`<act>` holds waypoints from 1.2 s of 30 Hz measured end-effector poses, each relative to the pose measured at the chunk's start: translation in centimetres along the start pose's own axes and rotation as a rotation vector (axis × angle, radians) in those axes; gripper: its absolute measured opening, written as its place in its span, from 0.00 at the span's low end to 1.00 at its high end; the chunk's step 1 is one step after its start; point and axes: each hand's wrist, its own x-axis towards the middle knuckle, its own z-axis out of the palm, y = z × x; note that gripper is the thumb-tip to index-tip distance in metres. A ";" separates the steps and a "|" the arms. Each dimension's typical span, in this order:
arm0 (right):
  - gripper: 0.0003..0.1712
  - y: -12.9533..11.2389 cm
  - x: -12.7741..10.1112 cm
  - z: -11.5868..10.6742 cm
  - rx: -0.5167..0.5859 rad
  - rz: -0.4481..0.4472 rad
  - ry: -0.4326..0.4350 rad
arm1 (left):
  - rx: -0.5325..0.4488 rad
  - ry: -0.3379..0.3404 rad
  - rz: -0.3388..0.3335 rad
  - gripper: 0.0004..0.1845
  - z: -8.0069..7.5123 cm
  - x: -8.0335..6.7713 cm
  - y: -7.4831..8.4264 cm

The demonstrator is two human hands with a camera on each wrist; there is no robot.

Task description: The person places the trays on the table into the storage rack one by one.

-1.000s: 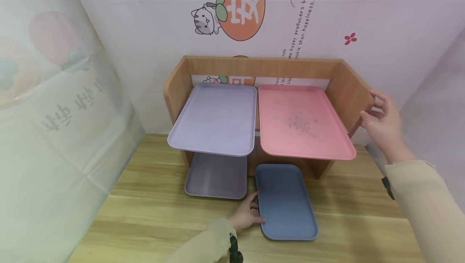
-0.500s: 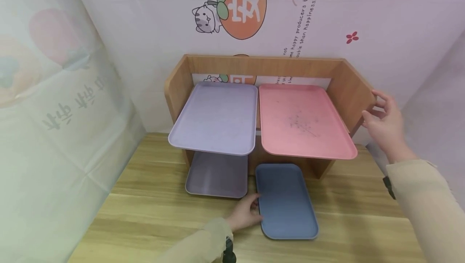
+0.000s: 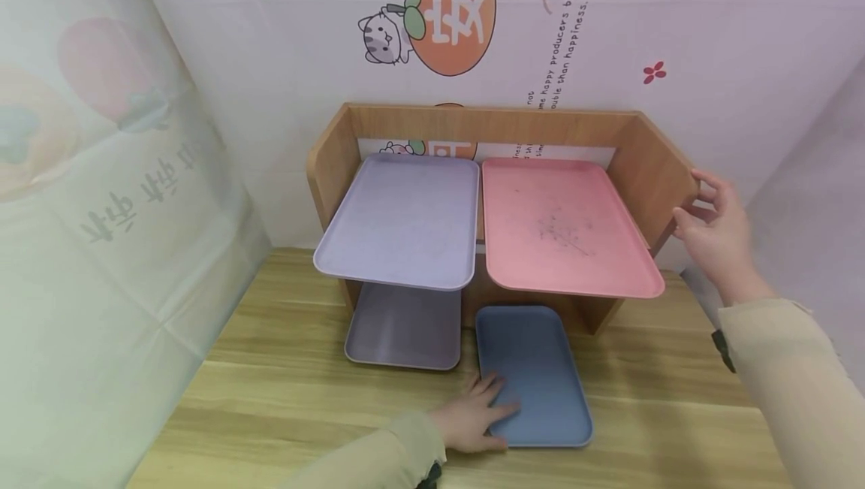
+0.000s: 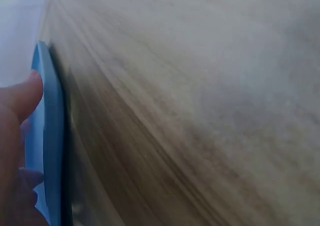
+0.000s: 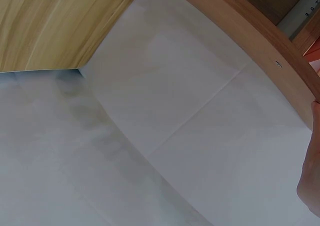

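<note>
In the head view, a blue tray [image 3: 541, 354] lies flat on the table, in front of the shelf's lower right bay. My left hand [image 3: 469, 415], fingers spread, rests on its near left edge. The left wrist view has the thumb over the tray's rim [image 4: 52, 111]. My right hand [image 3: 721, 241] grips the front edge of the right side panel of a wooden shelf [image 3: 652, 173], thumb on one side and fingers on the other. On the upper level sit a lavender tray [image 3: 405, 218] and a pink tray [image 3: 568, 226] with a dark plant print.
A greyish-purple tray [image 3: 405, 327] sits at the lower left, partly under the lavender one. Both upper trays stick out past the shelf's front. Printed cloth [image 3: 284, 46] hangs behind and beside the wood-grain table [image 3: 257, 384].
My left hand has shifted from the blue tray's left edge, where its fingers bent at the rim, to spread over the near left edge. The right hand and trays have not visibly moved.
</note>
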 end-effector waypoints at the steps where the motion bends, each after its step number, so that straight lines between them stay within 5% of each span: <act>1: 0.36 0.0 0.0 0.0 -0.003 0.001 -0.001 | 0.011 -0.021 -0.002 0.35 0.0 0.1 0.1; 7: 0.36 -0.1 0.0 -0.1 -0.001 -0.002 0.002 | 0.067 -0.105 -0.015 0.36 -1.0 0.3 0.6; 11: 0.36 -0.1 -0.1 -0.1 0.012 -0.006 -0.002 | 0.146 -0.101 -0.031 0.36 -1.0 0.5 0.7; 27: 0.36 0.2 0.0 0.0 -0.006 -0.009 0.005 | 0.382 0.165 -0.165 0.31 3.0 4.0 -2.0; 31: 0.36 0.3 0.0 0.1 0.010 -0.021 0.011 | 0.404 0.240 -0.219 0.28 3.1 4.9 -2.3; 36: 0.36 0.2 0.0 0.1 0.027 -0.022 0.011 | 0.394 0.253 -0.284 0.27 2.3 5.8 -2.2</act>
